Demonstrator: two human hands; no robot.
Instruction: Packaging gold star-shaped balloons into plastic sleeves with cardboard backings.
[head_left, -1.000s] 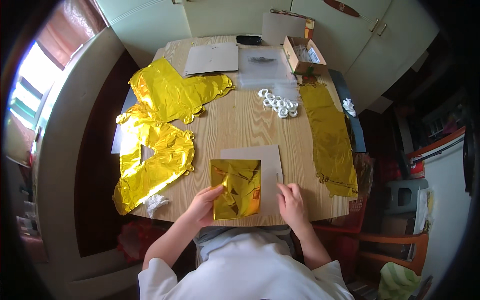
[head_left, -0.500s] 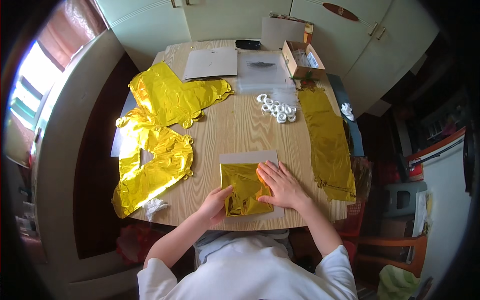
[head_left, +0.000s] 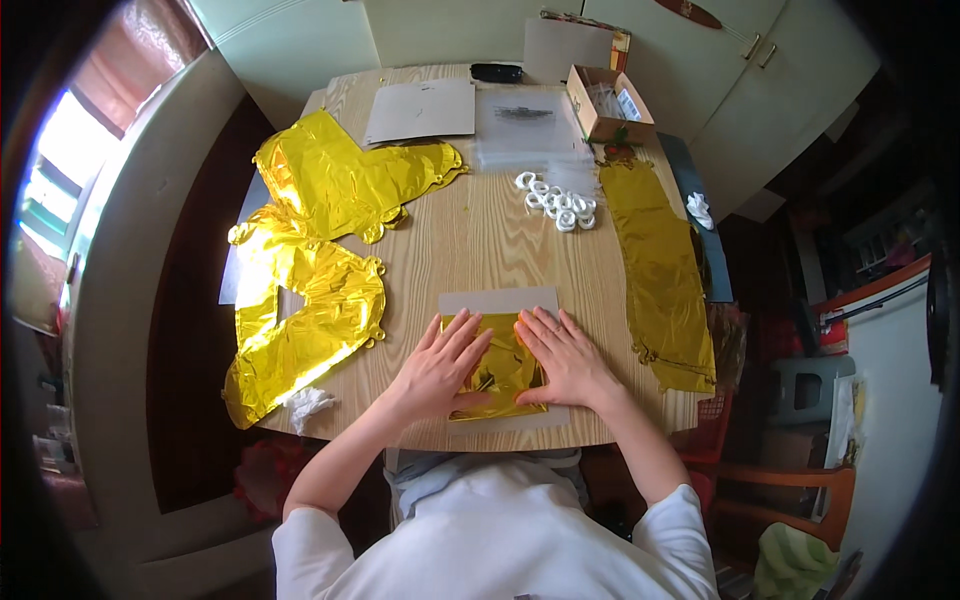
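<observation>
A folded gold foil balloon lies as a flat, shiny packet on a grey card at the near side of the table. My left hand rests flat over its left part, fingers stretched out. Across its right edge lies my right hand, also flat with fingers spread. Both palms touch the foil and neither grips it; the parts beneath them are hidden. Unfolded gold foil balloons lie crumpled on the left. Another length of gold foil stretches along the right side.
White ribbon rolls sit in a cluster right of the middle. Behind them are clear plastic bags, a pale card, a black item and a cardboard box. Crumpled white tissue lies near the front left edge.
My left hand has moved from gripping the packet's left edge to lying flat on top of it. My right hand stays flat on the right side. The view has shifted slightly.
</observation>
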